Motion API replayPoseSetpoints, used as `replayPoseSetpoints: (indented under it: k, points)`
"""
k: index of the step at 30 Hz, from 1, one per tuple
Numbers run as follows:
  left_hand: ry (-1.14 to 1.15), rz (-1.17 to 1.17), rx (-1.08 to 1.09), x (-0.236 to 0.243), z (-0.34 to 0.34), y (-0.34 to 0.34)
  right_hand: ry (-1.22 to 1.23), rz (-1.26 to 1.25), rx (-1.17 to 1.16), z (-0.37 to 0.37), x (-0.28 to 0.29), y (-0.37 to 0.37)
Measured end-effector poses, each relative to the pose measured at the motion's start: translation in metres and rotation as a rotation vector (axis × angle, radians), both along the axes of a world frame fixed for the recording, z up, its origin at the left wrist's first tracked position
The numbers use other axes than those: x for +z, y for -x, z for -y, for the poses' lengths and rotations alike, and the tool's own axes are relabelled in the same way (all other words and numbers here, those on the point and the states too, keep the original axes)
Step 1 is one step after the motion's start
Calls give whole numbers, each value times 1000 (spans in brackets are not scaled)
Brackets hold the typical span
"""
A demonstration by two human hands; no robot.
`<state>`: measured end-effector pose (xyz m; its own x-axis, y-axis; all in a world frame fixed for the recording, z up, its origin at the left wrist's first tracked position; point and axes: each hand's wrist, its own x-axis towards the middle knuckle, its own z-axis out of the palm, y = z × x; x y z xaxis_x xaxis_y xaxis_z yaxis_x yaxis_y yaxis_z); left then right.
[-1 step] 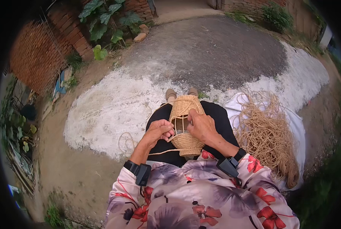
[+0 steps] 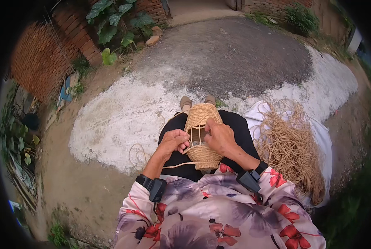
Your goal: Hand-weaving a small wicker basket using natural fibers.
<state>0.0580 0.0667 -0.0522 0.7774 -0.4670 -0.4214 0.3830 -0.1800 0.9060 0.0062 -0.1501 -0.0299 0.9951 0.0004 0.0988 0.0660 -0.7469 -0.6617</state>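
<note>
A woven basket (image 2: 203, 157) of tan cord lies across my lap, with an open gap in its middle crossed by upright strands. My left hand (image 2: 175, 141) is at the gap's left edge, its thumb and fingers pinched on a thin cord. At the right side of the gap, my right hand (image 2: 220, 137) is closed with its fingers curled toward the strands; what lies between its fingertips is hidden. A loose cord (image 2: 177, 166) runs left from the basket's near end over my dark trousers.
On the right, a large tangled heap of tan cord (image 2: 291, 143) rests on a white cloth (image 2: 324, 145). Pale grit (image 2: 115, 112) and dark gravel (image 2: 231, 54) cover the ground ahead. A brick wall (image 2: 40, 62) and leafy plants (image 2: 110, 25) stand at the far left.
</note>
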Motion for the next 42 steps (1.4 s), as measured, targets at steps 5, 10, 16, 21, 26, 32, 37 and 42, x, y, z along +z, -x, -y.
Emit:
replayPoseSetpoints:
  k: [5, 10, 16, 21, 26, 32, 37, 42]
  points:
    - [-435, 503, -54, -8, 16, -3, -52, -11, -39, 2, -3, -8]
    - [-610, 642, -132, -1, 32, -13, -131, -194, -7, 14, -2, -33]
    - [-679, 683, -209, 15, 35, -22, -424, -586, 157, 26, -11, -59]
    - [-371, 312, -17, 9, 30, -17, -681, -705, 154, 35, -86, -80]
    - [-368, 414, 137, 4, -1, -5, -565, -767, 230, 34, -76, -86]
    - [-650, 594, 362, -7, -14, 15, -581, -442, 130, 33, -15, -37]
    - [-657, 955, 44, 21, 6, 20, -564, -310, 49, 32, -24, -19]
    - [-560, 867, -59, 11, 10, 12, -832, -145, -222, 59, -34, -28]
